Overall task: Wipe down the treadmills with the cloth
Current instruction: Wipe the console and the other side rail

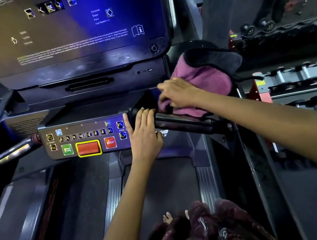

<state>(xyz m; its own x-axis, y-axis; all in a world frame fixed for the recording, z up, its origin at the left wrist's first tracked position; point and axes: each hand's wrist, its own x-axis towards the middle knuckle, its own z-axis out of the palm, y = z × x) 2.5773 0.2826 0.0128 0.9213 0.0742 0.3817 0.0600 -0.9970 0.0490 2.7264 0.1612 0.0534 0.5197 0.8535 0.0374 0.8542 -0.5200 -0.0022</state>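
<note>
My right hand [180,92] lies flat on the soft pink and dark grey folded cloth [205,77], fingers straight and spread, pressing it down into the black glossy side tray of the treadmill console [145,101] at the console's right end. The cloth is thick and plush; its pink side bunches under my palm, and its dark grey edge folds over at the far side, rising against the console's upright post. Part of it drapes over the dark round handlebar [183,123] that juts out to the right just below the tray.

My left hand [144,130] rests with fingers loosely bent over the near rim of that tray, thumb against the right edge of the flat button panel [84,139], holding nothing tightly that I can see. The two hands are near each other, not touching.

The panel is smooth plastic with a green square button, a big red bar framed in yellow [88,148] and a red stop button [110,142]. Above stands the large glossy dark screen [73,24], tilted back, with a shallow flat shelf between it and the panel.

To the right, past the handlebar, a rack of dumbbells [304,77] runs close alongside. To the left a chrome grip [14,150] sticks out, with open floor beyond. Below me stretches the matte black running belt [165,186] with ribbed grey side rails.
</note>
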